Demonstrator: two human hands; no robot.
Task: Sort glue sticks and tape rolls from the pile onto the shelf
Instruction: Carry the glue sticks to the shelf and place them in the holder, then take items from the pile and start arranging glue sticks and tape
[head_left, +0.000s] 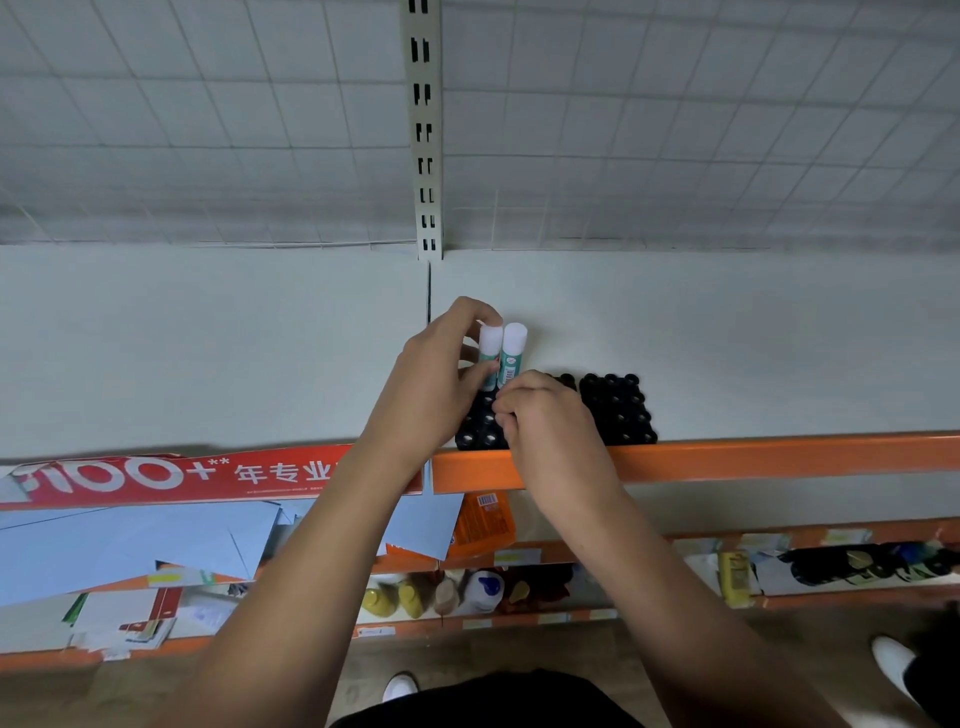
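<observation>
Two glue sticks stand up straight at the back of the black tray (478, 434). The tray sits on the shelf (727, 338) and is full of round holes, likely so each stick gets a hole and cannot tip over. The left hand (436, 374) curls its fingers and thumb round the first glue stick (490, 345), maybe to push it down into its hole. The second glue stick (513, 348) stands touching it. The right hand (550, 421) lies over the tray, fingers curled tight at that stick's foot. I cannot tell if it pinches the stick or only steadies the tray. Another tray (618, 410) sits just right of the black tray.
</observation>
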